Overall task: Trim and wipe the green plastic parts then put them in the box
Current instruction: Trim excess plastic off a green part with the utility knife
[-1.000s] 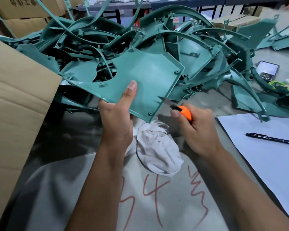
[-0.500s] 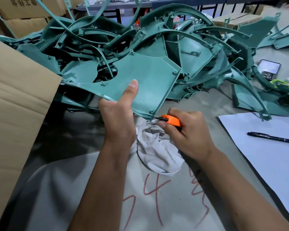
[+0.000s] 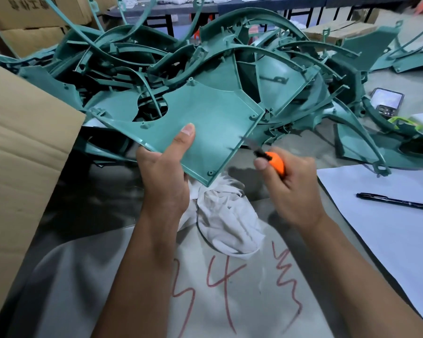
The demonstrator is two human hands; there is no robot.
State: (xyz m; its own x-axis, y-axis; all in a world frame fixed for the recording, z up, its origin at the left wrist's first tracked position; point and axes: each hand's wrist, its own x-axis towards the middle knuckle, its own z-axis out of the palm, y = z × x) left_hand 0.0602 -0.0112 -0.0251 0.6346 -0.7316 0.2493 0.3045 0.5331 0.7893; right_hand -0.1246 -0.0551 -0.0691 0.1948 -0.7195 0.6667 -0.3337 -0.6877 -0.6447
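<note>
A flat green plastic panel with a round cutout (image 3: 200, 123) is being gripped above the table by the left hand (image 3: 166, 172). An orange-handled utility knife (image 3: 270, 159), clenched in the right hand (image 3: 291, 189), is being run along its right edge: trimming. Wiping with the crumpled white cloth (image 3: 227, 220) likely follows.

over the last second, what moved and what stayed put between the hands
The right hand slid the orange-handled knife down the flat green plastic panel's right edge to its lower corner, then back up. The left hand kept gripping the panel, thumb on top. The crumpled white cloth stayed put.
</note>
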